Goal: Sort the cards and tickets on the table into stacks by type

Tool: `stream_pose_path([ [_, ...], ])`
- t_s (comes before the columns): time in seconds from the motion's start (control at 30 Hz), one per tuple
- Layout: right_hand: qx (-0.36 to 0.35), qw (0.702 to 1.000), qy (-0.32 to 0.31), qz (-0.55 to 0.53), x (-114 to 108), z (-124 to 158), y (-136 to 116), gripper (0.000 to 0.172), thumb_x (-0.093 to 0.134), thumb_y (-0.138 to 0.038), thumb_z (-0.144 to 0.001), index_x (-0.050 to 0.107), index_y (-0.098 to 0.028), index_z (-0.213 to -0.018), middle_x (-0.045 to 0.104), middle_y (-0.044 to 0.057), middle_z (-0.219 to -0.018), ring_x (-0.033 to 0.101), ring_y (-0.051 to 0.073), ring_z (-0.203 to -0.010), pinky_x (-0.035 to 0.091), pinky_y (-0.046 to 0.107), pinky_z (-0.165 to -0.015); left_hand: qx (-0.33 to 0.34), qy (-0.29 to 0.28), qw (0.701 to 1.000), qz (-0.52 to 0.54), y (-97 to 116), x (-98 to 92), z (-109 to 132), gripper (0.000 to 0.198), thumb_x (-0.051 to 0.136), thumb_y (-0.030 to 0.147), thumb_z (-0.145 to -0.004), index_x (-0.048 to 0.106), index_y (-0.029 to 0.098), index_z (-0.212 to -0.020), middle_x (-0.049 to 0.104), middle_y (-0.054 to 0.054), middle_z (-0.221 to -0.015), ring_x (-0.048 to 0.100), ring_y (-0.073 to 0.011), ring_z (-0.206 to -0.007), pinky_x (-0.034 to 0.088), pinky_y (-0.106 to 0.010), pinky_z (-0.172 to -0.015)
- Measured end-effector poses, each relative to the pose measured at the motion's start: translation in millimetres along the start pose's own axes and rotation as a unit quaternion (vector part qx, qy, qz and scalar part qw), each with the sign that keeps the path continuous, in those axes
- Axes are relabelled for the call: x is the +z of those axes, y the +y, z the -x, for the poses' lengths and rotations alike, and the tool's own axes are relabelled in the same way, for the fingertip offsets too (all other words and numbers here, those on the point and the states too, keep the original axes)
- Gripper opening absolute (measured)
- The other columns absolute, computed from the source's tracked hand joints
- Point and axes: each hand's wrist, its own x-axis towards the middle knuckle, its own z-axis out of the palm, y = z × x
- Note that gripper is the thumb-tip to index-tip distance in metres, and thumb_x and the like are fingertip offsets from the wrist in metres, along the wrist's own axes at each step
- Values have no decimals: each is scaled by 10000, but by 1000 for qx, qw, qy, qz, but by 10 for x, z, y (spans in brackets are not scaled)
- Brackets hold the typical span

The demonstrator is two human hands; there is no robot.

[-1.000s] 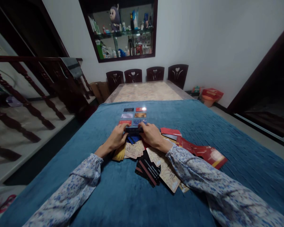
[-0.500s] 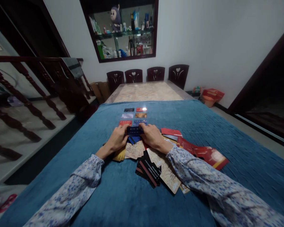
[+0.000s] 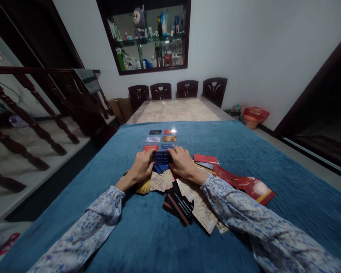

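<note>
Between both hands a dark blue card (image 3: 161, 157) is held tilted up. My left hand (image 3: 142, 165) is closed on its left end, my right hand (image 3: 182, 163) on its right end. Just under it lies another blue card with a dark stripe (image 3: 160, 168). Fanned beige cards (image 3: 161, 180) and yellow cards (image 3: 143, 185) lie nearer me. Black cards (image 3: 179, 204) and cream patterned cards (image 3: 205, 212) spread below my right forearm. Beyond my hands, cards lie in two columns, with a red card (image 3: 150, 148) and a blue card (image 3: 167, 146) closest to my fingers.
A blue cloth (image 3: 125, 235) covers the near table, whose marble-like top (image 3: 179, 108) shows at the far end. To the right lie a red booklet (image 3: 206, 159) and a red folder (image 3: 250, 185). Dark wooden chairs (image 3: 187, 89) stand behind.
Almost nothing differs. My right fingers have shifted slightly along the dark blue card's edge, while both hands stay in the same place.
</note>
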Motion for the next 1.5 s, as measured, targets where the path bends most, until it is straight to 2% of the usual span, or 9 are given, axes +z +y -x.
stream_pose_path([
  [0.17,-5,1000,11,5,18,-15,29,638,613,-209,-882,457,-132,-1495,563,207,-1388,478,332,-1236,423,427,-947,1,10,1000,9,-7,3,-3,473,593,102,-835,538,151,-1302,711,-97,-1018,662,-271,-978,493,-462,-928],
  [0.5,-6,999,46,6,70,-25,74,616,613,-208,-909,457,-99,-1495,563,233,-1443,479,330,-1285,413,456,-1003,15,-7,1000,-4,-41,-20,13,616,637,135,-816,498,164,-1415,708,-121,-1141,651,-290,-1069,469,-462,-982],
  [0.67,-3,998,57,-22,71,-18,82,619,650,-201,-895,480,-108,-1483,612,227,-1403,498,326,-1276,416,461,-1002,9,8,1000,-5,-51,-8,10,643,636,121,-806,489,171,-1430,703,-123,-1142,641,-299,-1085,456,-475,-994],
  [0.97,-3,993,72,-91,101,-51,141,583,662,-140,-864,530,-117,-1431,691,171,-1274,569,280,-1153,472,424,-956,4,16,1000,10,-75,-39,0,564,679,142,-817,545,188,-1363,711,-91,-1075,647,-286,-1038,460,-466,-973],
  [1.17,-7,992,55,-112,77,-63,167,515,682,-138,-853,588,-138,-1359,705,142,-1228,583,254,-1128,482,379,-949,-3,-8,1000,2,-73,-80,-25,537,693,140,-811,571,170,-1333,707,-124,-1150,620,-310,-1109,436,-493,-997],
  [1.37,-10,996,34,-76,27,-89,226,464,708,-238,-864,614,-134,-1307,701,145,-1231,562,277,-1116,466,395,-924,-15,-53,998,-5,-18,-162,-125,558,674,149,-819,576,173,-1367,654,-144,-1296,574,-333,-1220,417,-494,-1022],
  [1.5,-9,999,14,-47,-20,-140,278,419,698,-295,-875,637,-137,-1259,691,149,-1195,559,296,-1100,464,399,-892,-8,-82,997,-9,-3,-213,-218,579,644,192,-843,546,195,-1414,636,-131,-1316,551,-326,-1259,388,-494,-1056],
])
